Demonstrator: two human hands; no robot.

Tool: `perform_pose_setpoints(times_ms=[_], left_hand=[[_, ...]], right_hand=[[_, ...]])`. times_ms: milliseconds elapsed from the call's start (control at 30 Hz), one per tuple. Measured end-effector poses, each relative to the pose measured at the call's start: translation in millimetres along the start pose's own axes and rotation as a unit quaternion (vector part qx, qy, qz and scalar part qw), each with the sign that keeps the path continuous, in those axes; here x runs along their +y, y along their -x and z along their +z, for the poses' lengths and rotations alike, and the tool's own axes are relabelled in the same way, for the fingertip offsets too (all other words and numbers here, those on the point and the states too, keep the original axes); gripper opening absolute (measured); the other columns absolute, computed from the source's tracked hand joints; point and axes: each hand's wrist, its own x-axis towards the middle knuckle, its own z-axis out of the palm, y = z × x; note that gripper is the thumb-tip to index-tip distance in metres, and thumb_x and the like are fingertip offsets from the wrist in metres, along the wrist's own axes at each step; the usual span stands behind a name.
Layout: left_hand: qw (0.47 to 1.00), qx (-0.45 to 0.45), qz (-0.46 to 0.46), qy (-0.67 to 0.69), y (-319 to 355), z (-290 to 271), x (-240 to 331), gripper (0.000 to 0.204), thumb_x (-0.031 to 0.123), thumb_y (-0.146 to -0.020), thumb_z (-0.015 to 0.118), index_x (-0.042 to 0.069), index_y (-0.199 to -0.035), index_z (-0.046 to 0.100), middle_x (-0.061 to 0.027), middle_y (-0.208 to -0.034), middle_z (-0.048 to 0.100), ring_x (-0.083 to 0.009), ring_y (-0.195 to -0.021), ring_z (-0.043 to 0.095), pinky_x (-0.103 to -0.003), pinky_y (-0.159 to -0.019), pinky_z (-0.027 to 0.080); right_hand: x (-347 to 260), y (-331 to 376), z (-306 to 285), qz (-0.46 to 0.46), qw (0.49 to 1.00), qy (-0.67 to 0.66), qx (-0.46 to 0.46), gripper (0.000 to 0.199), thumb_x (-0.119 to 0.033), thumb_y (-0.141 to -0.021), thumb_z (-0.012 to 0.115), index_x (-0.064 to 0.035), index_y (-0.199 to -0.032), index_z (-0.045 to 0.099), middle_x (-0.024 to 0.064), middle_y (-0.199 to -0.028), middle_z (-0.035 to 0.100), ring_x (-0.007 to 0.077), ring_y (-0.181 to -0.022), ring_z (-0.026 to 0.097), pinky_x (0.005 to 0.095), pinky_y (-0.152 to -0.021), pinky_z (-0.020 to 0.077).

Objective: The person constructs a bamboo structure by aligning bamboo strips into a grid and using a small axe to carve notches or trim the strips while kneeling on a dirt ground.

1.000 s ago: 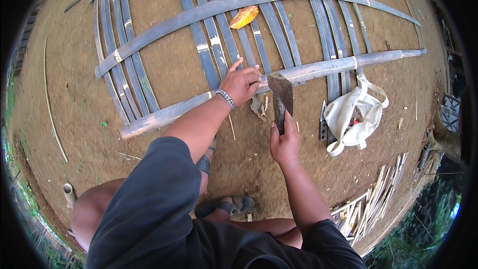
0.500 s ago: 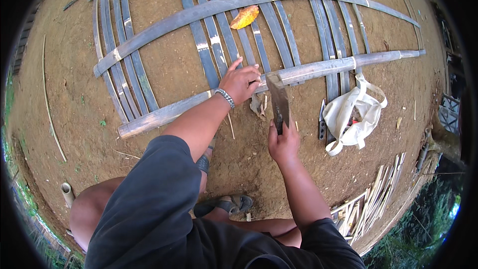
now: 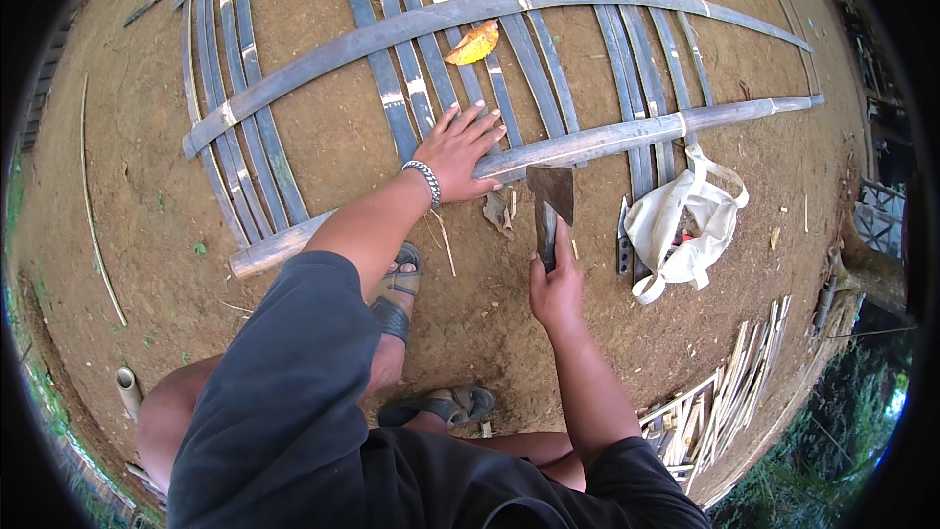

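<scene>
My left hand [image 3: 460,152], with a chain bracelet at its wrist, lies with fingers spread over the near bamboo pole [image 3: 607,142] and the ends of the slats. In my right hand [image 3: 556,289] is a hatchet [image 3: 552,191], gripped by its dark handle. Its broad metal head is just on my side of the pole, right of my left hand; whether it touches the pole I cannot tell. Dark split-bamboo slats [image 3: 397,113] run away from me in groups, crossed by a wide curved bamboo strip [image 3: 431,22].
A yellow leaf [image 3: 474,42] lies on the slats. To the right are a white cloth bag [image 3: 676,235] and a knife [image 3: 624,247]. Thin split sticks [image 3: 720,402] are heaped at lower right. My sandalled foot [image 3: 397,299] is close below the pole.
My left hand has opened from bent fingers to a flat spread on the pole. The hatchet has turned in my right hand, so its head now shows broadside.
</scene>
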Motion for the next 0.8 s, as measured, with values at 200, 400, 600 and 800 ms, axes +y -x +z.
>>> perform_pose_setpoints(times_ms=[200,400,600,800], left_hand=[[0.994,-0.100,-0.015,-0.039,-3,-16,5,0.093,0.067,-0.082,0.070,0.018,-0.156,0.043,-0.0060,-0.167,0.033,-0.0258,-0.159,0.017,-0.053,-0.131,0.006],[0.995,-0.091,0.002,-0.039,-1,-15,1,0.094,0.066,-0.083,0.069,0.018,-0.158,0.040,-0.0063,-0.169,0.029,-0.0243,-0.159,0.017,-0.052,-0.131,0.005],[0.993,-0.102,0.011,-0.062,0,-17,-1,0.098,0.064,-0.085,0.063,0.009,-0.161,0.034,-0.0068,-0.171,0.024,-0.0244,-0.160,0.016,-0.050,-0.131,0.003],[0.994,-0.100,0.010,-0.054,0,-14,-3,0.098,0.063,-0.085,0.061,0.007,-0.161,0.032,-0.0069,-0.172,0.023,-0.0240,-0.160,0.015,-0.050,-0.131,0.004]], right_hand=[[-12,15,7,0.061,0.998,-0.016,-0.031,0.067,-0.010,-0.094,0.065,-0.0054,-0.156,0.041,0.0316,-0.127,0.064,0.0477,-0.116,0.065,0.0489,-0.097,0.0529],[-20,4,11,0.072,0.994,-0.016,-0.084,0.072,-0.008,-0.093,0.064,-0.0064,-0.159,0.036,0.0294,-0.119,0.066,0.0464,-0.107,0.067,0.0498,-0.091,0.0540],[-36,-22,4,-0.082,0.996,-0.020,0.028,0.070,-0.004,-0.092,0.064,-0.0043,-0.157,0.039,0.0300,-0.121,0.066,0.0455,-0.106,0.068,0.0463,-0.090,0.0552],[-39,-31,-13,-0.094,0.995,0.027,0.002,0.075,-0.004,-0.090,0.067,-0.0077,-0.159,0.037,0.0246,-0.109,0.068,0.0440,-0.093,0.069,0.0475,-0.079,0.0559]])
